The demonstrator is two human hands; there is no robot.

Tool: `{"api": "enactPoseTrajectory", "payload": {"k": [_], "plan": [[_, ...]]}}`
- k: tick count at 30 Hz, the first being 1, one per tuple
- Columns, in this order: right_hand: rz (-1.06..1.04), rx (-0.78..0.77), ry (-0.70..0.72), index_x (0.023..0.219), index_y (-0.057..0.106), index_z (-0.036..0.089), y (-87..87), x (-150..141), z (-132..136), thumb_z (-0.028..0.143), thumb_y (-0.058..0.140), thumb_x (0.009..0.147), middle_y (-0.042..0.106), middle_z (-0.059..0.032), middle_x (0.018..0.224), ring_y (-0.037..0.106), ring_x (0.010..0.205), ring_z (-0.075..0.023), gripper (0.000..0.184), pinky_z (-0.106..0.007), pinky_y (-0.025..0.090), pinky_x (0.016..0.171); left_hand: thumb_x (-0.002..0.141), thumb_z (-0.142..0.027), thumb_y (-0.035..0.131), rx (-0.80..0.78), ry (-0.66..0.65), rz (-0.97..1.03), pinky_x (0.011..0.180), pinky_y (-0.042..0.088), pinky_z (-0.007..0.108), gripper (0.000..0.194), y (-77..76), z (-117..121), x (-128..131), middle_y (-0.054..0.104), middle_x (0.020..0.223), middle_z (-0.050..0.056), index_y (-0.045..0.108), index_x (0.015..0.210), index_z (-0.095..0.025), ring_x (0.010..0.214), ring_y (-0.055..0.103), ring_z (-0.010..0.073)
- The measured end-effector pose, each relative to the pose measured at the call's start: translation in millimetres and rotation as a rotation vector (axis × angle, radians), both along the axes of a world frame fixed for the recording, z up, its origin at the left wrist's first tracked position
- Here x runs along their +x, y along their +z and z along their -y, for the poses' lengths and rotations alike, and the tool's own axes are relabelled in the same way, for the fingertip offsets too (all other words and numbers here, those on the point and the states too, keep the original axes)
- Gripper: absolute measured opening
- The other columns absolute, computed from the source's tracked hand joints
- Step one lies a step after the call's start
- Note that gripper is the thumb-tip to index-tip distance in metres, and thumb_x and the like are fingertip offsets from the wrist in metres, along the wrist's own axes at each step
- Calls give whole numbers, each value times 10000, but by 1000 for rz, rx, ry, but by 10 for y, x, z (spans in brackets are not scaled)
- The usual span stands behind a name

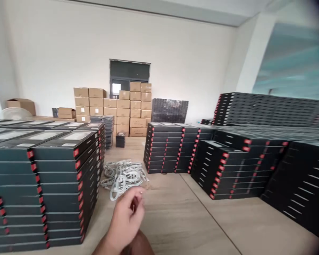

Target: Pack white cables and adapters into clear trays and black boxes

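My left hand point(127, 216) is in the lower middle of the view, above the wood-patterned tabletop point(172, 212). Its thumb and fingers curl toward each other in a pinch. Whatever may be between them is too small or too blurred to make out. Behind and below it shows a darker part of what looks like my right hand point(140, 244), its fingers hidden by the left. Just beyond my hands lies a loose pile of white looped cables point(124, 175), apart from my fingertips.
Tall stacks of flat black boxes with red tabs stand at left point(58, 191), centre point(172, 152) and right point(234, 173). A small dark stack point(120, 140) stands past the cables. Cardboard cartons point(122, 109) are piled against the back wall. A seam crosses the tabletop.
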State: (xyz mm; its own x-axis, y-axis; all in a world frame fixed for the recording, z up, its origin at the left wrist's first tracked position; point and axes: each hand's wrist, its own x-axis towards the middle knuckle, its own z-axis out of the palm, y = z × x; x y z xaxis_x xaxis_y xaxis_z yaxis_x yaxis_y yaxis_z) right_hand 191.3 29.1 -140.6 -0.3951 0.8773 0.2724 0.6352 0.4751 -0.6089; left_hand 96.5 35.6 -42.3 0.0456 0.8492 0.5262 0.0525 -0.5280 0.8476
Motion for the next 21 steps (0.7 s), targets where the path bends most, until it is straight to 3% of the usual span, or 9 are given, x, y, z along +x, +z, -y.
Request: {"api": "enactPoseTrajectory", "payload": {"k": [2,4,5,6,9,12,15,18,21], "plan": [[14,7,-60,776,729,189,-3,127,-29,136,562,615,721,-52,937,637,777,-199,239,-240,497,691,754,-325,579,-76,50,114,579,483,249,186,-177,-156,310,614,619,-7,664,877,-214,621,606,167],[4,84,-157,638,692,200,88,341,-41,111,550,598,695,-22,717,615,638,-176,172,-234,488,615,733,-362,579,-170,74,195,454,405,233,225,-423,-293,406,490,485,-59,627,881,-199,451,494,137],[-16,154,-225,635,683,208,182,488,-39,99,537,612,679,-14,684,614,638,-175,183,-239,490,624,685,-388,623,-322,108,327,400,337,219,257,-547,-353,393,414,430,-93,607,865,-206,380,402,113],[-39,248,-301,696,691,217,312,664,-35,89,518,645,685,-18,727,629,698,-184,221,-255,500,672,634,-392,679,-450,62,405,412,334,212,331,-659,-406,357,446,454,-95,595,896,-210,394,405,105],[-21,566,-549,1051,658,228,889,1354,-36,106,480,740,649,-85,1131,586,1059,-247,379,-373,462,922,507,-368,785,-638,-87,517,449,336,200,469,-882,-525,242,546,561,-78,597,911,-222,449,439,91],[220,824,-848,1288,512,195,1546,2176,-99,216,494,826,487,-159,1368,419,1270,-329,463,-504,337,1028,460,-352,814,-680,-218,513,430,287,197,456,-969,-600,237,554,545,-69,628,855,-223,429,422,89],[473,840,-1105,1353,424,153,2008,2892,-184,265,498,852,453,-197,1392,362,1299,-361,520,-546,253,1039,463,-347,822,-650,-336,488,425,270,203,412,-1021,-648,302,564,523,-49,661,815,-206,425,419,94],[691,702,-1111,1240,535,167,2220,3295,-199,245,531,796,612,-155,1201,501,1124,-337,451,-559,238,1011,476,-350,834,-626,-364,511,434,277,200,377,-1056,-649,362,556,507,-47,676,782,-197,427,416,88],[753,713,-998,1078,652,201,2297,3261,-97,177,543,776,681,-96,1061,553,1013,-286,322,-515,221,1039,498,-401,842,-659,-352,566,423,252,183,387,-1018,-583,398,570,517,-39,678,776,-189,408,410,71]]}}
